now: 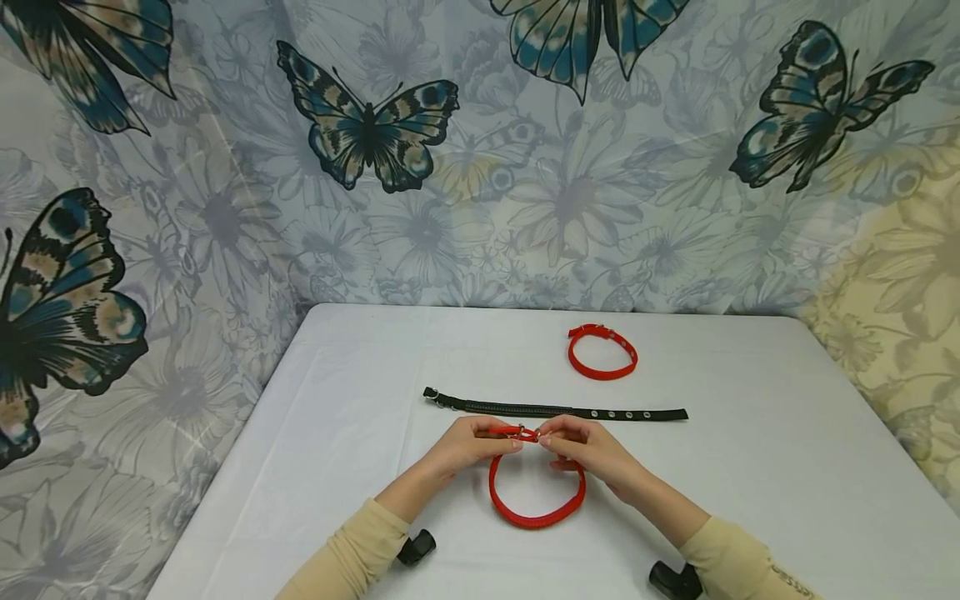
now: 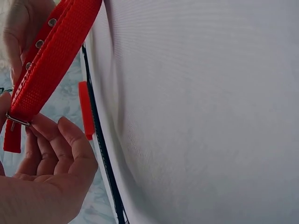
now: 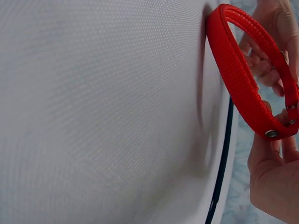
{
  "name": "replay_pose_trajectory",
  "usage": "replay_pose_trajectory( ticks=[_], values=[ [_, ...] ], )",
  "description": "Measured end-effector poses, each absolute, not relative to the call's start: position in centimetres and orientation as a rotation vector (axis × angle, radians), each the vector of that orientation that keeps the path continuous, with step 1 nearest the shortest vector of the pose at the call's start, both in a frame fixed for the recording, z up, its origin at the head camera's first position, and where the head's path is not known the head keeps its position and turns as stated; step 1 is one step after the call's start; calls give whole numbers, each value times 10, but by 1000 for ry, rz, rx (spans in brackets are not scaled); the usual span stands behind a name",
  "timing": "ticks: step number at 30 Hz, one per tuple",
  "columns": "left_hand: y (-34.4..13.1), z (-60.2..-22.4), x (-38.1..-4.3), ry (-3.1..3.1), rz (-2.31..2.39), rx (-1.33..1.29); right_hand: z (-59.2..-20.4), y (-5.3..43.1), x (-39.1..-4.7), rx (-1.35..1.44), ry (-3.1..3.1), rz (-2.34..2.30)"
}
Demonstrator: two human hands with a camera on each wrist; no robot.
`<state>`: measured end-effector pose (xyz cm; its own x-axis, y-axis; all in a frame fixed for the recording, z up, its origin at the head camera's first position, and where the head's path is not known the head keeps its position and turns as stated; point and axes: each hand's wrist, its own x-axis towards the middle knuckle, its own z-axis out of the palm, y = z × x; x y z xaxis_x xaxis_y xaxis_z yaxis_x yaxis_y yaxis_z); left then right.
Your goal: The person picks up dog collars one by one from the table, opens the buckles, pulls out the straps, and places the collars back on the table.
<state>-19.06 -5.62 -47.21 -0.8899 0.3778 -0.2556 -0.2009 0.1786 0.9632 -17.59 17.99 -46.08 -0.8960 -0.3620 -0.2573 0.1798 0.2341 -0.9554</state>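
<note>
A red collar (image 1: 534,522) forms a loop above the white table, its lower part towards the person. My left hand (image 1: 472,443) pinches it at the metal buckle (image 2: 18,120), thumb and fingertips close around the strap end. From the other side my right hand (image 1: 588,450) pinches the strap beside the buckle. In the left wrist view a short strap end (image 2: 12,141) sticks out past the buckle, and metal eyelets (image 2: 39,44) line the band. The right wrist view shows the collar's ribbed band (image 3: 233,77) and one eyelet (image 3: 271,133); fingers partly hide the buckle there.
Just beyond the hands a black collar (image 1: 555,411) lies stretched out straight, buckle to the left. Farther back lies another red collar (image 1: 602,372), closed into a ring. The white table (image 1: 337,358) ends at a butterfly-print cloth (image 1: 480,208).
</note>
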Motion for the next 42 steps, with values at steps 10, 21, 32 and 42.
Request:
replay_pose_trajectory(
  ticks=[10, 21, 32, 42],
  values=[
    [-60, -472, -191, 1992, 1787, 165, -460, 185, -176, -217, 2025, -1733],
    [-58, -468, -188, 2021, 1758, 196, -458, 179, -176, -152, 2111, -1726],
    [-59, -464, -185, 2043, 1729, 221, -455, 182, -176, -215, 2103, -1712],
    [-62, -465, -185, 2048, 1719, 239, -454, 187, -177, -331, 2049, -1730]
  ],
)
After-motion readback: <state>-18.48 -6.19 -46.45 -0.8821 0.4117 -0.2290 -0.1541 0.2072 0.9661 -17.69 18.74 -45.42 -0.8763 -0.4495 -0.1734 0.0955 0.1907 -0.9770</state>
